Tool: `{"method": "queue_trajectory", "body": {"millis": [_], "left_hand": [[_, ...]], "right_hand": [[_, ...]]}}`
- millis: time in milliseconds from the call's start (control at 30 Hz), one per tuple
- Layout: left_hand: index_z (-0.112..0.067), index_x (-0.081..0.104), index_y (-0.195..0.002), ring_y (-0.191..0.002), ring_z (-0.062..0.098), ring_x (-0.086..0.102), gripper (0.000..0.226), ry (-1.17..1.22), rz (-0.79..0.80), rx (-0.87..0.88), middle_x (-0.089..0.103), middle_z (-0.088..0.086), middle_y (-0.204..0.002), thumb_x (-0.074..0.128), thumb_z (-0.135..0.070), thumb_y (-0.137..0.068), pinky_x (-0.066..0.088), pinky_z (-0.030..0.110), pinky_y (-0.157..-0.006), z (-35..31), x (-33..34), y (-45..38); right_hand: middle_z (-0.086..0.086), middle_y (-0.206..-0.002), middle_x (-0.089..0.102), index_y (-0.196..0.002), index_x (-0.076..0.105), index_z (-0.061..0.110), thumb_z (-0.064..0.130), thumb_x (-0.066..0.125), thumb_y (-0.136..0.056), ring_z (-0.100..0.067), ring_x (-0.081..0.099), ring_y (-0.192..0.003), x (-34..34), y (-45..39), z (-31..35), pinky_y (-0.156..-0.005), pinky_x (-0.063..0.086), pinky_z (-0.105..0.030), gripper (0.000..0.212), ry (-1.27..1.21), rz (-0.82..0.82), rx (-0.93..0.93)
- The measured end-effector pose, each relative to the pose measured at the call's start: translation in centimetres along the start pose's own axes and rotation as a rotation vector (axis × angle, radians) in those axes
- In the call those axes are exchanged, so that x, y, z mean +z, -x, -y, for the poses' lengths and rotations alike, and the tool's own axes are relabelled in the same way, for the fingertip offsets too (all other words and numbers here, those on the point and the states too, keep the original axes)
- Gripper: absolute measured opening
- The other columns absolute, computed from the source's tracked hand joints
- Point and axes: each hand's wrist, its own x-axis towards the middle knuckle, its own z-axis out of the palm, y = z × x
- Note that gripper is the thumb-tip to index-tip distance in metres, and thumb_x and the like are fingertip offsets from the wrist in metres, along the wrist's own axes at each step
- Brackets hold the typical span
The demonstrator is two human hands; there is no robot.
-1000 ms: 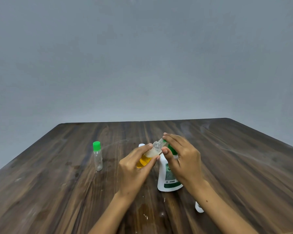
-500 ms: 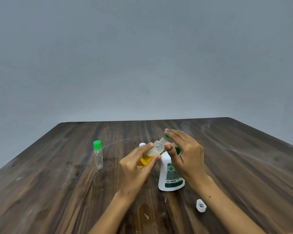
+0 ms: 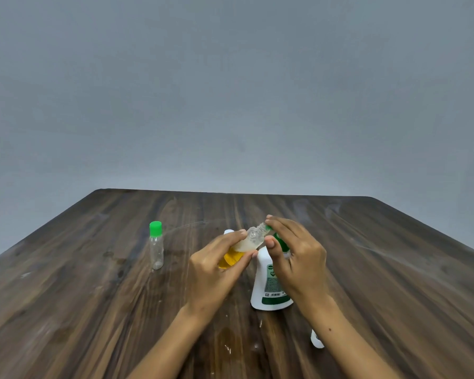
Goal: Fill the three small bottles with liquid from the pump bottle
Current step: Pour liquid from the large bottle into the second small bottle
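1. Above the middle of the table (image 3: 93,296), the left hand (image 3: 214,272) is gripping a small clear bottle (image 3: 251,240), tilted with its neck towards the right and pale liquid lying along its lower side; something yellow is showing under the left fingers, though what it is I cannot tell.
2. The right hand (image 3: 298,255) is curling over the green pump top (image 3: 278,239) of the white pump bottle (image 3: 268,285), which is standing on the table just below both hands; its fingertips are meeting the small bottle's mouth, and whether they are pressing the pump or pinching a green cap there is unclear.
3. To do this step well, I judge the mouth should be sitting right under the nozzle before each press; slow, short presses are likely safer; a wet patch (image 3: 226,335) on the table near the wrists suggests spilling is a real risk.
4. A second small bottle with a green cap (image 3: 156,246) is standing upright well to the left, looking nearly empty; a small white object (image 3: 316,341) is lying beside the right forearm, half hidden; the third small bottle is not clearly in sight.
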Motion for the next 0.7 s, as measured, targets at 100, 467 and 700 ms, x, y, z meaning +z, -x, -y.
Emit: {"method": "queue_trajectory", "body": {"millis": [100, 467, 700], "left_hand": [[-0.003, 0.073, -0.104, -0.101, 0.003, 0.067, 0.038, -0.009, 0.012, 0.004, 0.072, 0.000, -0.107, 0.088, -0.012, -0.070, 0.053, 0.017, -0.087, 0.0, 0.0, 0.2], [-0.003, 0.074, -0.103, -0.101, 0.004, 0.067, 0.036, -0.002, 0.005, -0.009, 0.073, 0.000, -0.106, 0.085, -0.016, -0.072, 0.053, 0.018, -0.087, -0.1, 0.0, 0.2], [-0.002, 0.074, -0.103, -0.098, 0.003, 0.068, 0.035, 0.010, -0.013, -0.013, 0.073, 0.000, -0.104, 0.084, -0.016, -0.072, 0.053, 0.016, -0.086, -0.2, 0.1, 0.1]], "right_hand": [[0.001, -0.108, 0.070, -0.104, 0.073, 0.010, 0.063, 0.028, -0.096, -0.010, 0.063, -0.097, -0.2, -0.6, -0.2, -0.079, 0.042, -0.012, 0.069, 0.015, 0.007, -0.016], [0.001, -0.108, 0.070, -0.105, 0.072, 0.010, 0.063, 0.028, -0.095, -0.011, 0.064, -0.098, -0.5, -0.6, -0.2, -0.079, 0.043, -0.013, 0.070, 0.028, 0.015, -0.023], [0.000, -0.105, 0.070, -0.103, 0.072, 0.009, 0.063, 0.029, -0.095, -0.011, 0.063, -0.095, 0.0, 0.1, 0.0, -0.077, 0.040, -0.010, 0.069, 0.016, 0.003, 0.004]]}}
